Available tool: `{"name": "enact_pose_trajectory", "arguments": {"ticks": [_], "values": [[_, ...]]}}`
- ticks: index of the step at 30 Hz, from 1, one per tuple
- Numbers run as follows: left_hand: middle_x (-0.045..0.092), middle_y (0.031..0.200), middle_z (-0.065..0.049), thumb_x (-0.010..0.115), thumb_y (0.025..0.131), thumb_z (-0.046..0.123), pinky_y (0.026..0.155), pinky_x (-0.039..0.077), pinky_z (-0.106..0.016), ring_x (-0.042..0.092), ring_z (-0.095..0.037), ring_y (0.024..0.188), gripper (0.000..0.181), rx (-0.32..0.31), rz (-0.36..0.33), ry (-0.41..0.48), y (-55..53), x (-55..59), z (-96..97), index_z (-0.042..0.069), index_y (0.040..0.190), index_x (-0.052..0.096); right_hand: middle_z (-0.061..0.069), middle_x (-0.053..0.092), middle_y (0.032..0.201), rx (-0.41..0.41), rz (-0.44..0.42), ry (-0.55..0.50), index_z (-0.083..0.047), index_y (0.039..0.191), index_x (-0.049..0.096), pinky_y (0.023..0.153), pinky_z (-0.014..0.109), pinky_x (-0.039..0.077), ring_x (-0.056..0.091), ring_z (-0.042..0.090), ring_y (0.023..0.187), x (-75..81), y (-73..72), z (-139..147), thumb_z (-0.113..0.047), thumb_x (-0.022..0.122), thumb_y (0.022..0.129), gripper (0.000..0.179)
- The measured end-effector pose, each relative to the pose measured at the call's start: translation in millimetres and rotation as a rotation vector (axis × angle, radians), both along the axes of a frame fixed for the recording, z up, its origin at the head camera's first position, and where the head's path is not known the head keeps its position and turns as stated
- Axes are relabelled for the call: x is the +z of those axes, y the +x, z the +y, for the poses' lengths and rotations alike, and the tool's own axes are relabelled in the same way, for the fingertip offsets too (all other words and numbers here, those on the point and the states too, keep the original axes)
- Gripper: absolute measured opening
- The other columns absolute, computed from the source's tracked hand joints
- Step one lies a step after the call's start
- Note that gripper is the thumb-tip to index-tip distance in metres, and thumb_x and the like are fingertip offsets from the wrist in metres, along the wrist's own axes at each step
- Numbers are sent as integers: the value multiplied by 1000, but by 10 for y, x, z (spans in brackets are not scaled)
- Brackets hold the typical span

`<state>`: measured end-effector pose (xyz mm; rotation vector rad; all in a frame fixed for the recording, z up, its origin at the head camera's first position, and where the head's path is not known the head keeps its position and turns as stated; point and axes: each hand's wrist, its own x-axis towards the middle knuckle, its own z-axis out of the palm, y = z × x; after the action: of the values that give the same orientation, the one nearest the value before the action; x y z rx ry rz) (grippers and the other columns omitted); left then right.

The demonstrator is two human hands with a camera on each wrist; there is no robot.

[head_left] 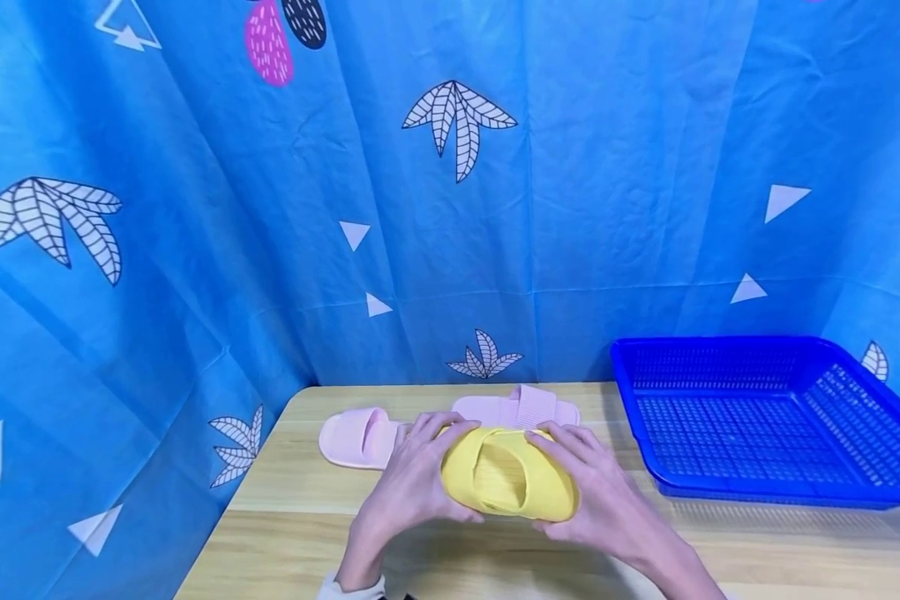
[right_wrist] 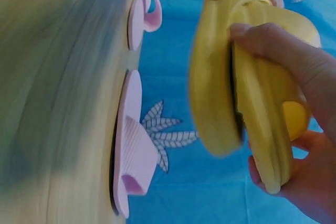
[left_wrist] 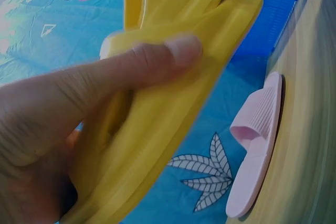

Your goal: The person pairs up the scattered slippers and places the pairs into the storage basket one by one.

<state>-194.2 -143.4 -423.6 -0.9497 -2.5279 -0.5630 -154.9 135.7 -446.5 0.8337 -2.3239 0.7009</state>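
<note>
Holding a pair of yellow slippers [head_left: 510,475] off the near part of the wooden table [head_left: 270,508], left of the blue mesh basket [head_left: 780,492]. Grasping the left end with the left hand [head_left: 423,479], thumb across it; grasping the right end with the right hand [head_left: 596,487], thumb on one side, fingers on the other. Not released at either end. Per right wrist view, stacked with a thin dark gap between; can't tell exactly which faces meet. Probably squeezed from both ends to line up the pair and stop one sliding off the other. Farther back, sole down, presumably for stability: left pink slipper [head_left: 352,437], partly behind the left hand, and far pink slipper [head_left: 525,408]. At right, basket open side up, likely for easy reach.
</note>
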Motion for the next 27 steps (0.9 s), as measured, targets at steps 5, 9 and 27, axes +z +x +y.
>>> {"name": "enact_pose_trajectory", "arguments": {"ticks": [5, 9, 27], "values": [[60, 130, 2, 100, 40, 58, 84, 41, -40, 53, -20, 118, 111, 2, -2, -18, 11, 13, 20, 22, 138, 61, 13, 61, 138, 7, 22, -12, -13, 140, 61, 89, 58, 54, 56, 32, 121, -15, -2, -21, -37, 101, 45, 106], [60, 130, 2, 101, 40, 58, 84, 41, -41, 53, -21, 117, 110, 0, -7, -25, 8, 4, 30, 23, 137, 63, 14, 61, 140, 5, -16, -9, -14, 141, 60, 89, 58, 54, 55, 33, 122, -37, -2, -25, -37, 102, 46, 107], [57, 134, 2, 99, 42, 61, 84, 41, -45, 50, -21, 122, 115, 13, -35, -58, 30, -94, 45, 23, 143, 58, 12, 58, 142, 5, -36, 65, -14, 144, 57, 93, 56, 53, 53, 30, 127, -62, -15, 29, -42, 99, 51, 106]]}}
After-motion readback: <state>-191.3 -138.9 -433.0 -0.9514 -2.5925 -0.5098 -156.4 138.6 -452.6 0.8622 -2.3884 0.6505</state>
